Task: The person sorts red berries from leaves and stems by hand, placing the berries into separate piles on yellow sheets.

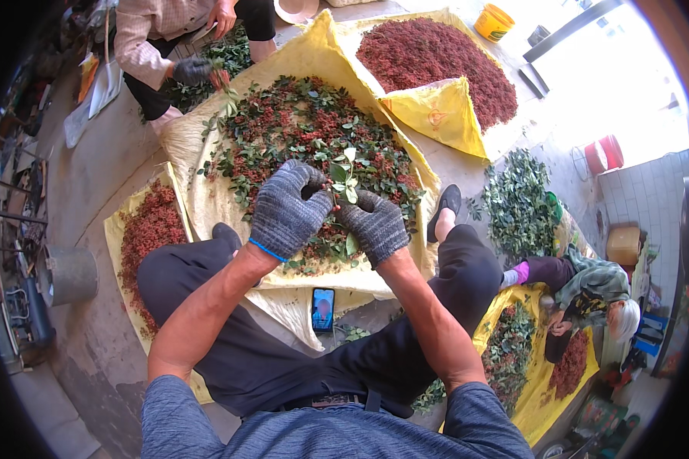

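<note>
Both my hands wear grey knitted gloves and meet over a yellow woven sack sheet (206,189) spread before me. A leafy sprig with small red berries (344,178) stands between them. My left hand (291,209), with a blue cuff edge, has thumb and fingers pinched at the sprig's left side by some red berries. My right hand (376,225) closes on the sprig's lower end. Beneath them lies a heap of cut sprigs with green leaves and red berry clusters (321,123). Exactly what lies between the left fingertips is partly hidden.
A smartphone (322,310) lies between my legs. Berry piles lie at left (149,229) and upper right (436,69). A gloved co-worker (149,46) sits at upper left, another person (594,292) at right. A leafy pile (519,201) and metal bucket (69,275) stand on the floor.
</note>
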Demonstrator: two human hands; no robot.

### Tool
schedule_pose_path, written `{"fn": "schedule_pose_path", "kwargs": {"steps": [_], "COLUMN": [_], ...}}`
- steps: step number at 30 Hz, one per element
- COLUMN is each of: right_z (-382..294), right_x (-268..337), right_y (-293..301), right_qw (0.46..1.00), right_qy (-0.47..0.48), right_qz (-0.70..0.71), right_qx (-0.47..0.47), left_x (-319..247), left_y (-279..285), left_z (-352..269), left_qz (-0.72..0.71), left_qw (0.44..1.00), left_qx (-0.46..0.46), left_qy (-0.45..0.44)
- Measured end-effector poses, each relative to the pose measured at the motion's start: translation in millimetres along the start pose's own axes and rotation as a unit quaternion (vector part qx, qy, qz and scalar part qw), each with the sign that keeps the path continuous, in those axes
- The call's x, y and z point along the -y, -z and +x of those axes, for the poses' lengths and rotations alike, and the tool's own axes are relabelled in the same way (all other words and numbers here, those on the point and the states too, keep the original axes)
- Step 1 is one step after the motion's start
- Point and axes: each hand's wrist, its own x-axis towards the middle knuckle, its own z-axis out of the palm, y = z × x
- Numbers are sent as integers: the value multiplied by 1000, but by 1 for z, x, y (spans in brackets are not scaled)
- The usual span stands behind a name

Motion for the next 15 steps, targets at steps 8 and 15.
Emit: {"fn": "schedule_pose_path", "kwargs": {"steps": [8,15], "right_z": [3,10], "right_x": [-8,-40], "right_y": [15,17], "right_qw": [974,935], "right_qy": [197,306], "right_qz": [-103,-173], "right_qx": [45,45], "left_x": [1,-4], "left_y": [2,2], "left_z": [1,3], "left_qz": [89,138], "left_qw": [993,987], "left_qx": [-5,-9], "left_qy": [-79,-78]}}
